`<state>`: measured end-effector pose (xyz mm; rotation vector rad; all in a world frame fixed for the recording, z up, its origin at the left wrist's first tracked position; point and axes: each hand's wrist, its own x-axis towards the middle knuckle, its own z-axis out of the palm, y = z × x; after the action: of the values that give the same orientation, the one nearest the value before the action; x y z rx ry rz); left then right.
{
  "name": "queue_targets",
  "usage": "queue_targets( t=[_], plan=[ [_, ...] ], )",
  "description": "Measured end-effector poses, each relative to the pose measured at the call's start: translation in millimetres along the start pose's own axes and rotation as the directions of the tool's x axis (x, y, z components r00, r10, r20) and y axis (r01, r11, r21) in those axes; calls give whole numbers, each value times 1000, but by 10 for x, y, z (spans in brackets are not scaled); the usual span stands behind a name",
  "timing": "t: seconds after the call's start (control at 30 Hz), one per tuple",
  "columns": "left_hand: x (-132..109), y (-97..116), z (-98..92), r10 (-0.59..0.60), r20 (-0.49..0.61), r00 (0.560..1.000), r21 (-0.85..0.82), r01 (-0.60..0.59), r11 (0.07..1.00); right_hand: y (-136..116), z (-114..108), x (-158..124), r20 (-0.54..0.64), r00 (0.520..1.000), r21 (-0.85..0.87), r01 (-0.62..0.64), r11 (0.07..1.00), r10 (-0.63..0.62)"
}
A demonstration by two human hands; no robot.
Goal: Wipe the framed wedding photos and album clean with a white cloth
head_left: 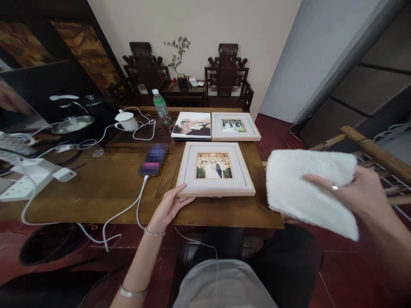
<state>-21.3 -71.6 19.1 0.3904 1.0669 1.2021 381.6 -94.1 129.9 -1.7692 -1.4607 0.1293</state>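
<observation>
left grip (169,206): pinching picture frame (213,167), near-left corner | right grip (364,186): clutching white cloth (293,196), right of frame

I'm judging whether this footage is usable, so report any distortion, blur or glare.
Head view: wide-angle distortion tilts the grey panel and stretches the white power strip; the phone and part of the black-and-white picture are pixelated; the near picture frame shows no strong glare; the right hand looks slightly soft, cause unclear.

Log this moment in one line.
left hand: grips nearest picture frame, near-left corner | right hand: holds white cloth, apart from frame
</observation>
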Motion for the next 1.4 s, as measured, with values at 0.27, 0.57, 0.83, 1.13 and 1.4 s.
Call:
queue_targets(
  t=[0.27,0.57,0.83,1.13,1.4],
  plan=[
    [128,39,42,44,118,992,421,-90,903,-167,603,211,142,748,-298,657,693,-648],
    [488,216,196,435,318,842,943,-328,-54,-252,1531,-206,577,519,-190,836,515,-630],
    [934,49,323,402,732,550,670,-689,-276,-262,1535,-254,617,545,-148,789,597,-567],
    [1035,39,300,424,736,527,659,-700,-274,-312,1553,-357,604,577,-208,780,590,-550],
    [1081,11,282,399,729,556,671,-696,-257,-626,1868,191,479,671,-276,728,628,-567]
  ],
)
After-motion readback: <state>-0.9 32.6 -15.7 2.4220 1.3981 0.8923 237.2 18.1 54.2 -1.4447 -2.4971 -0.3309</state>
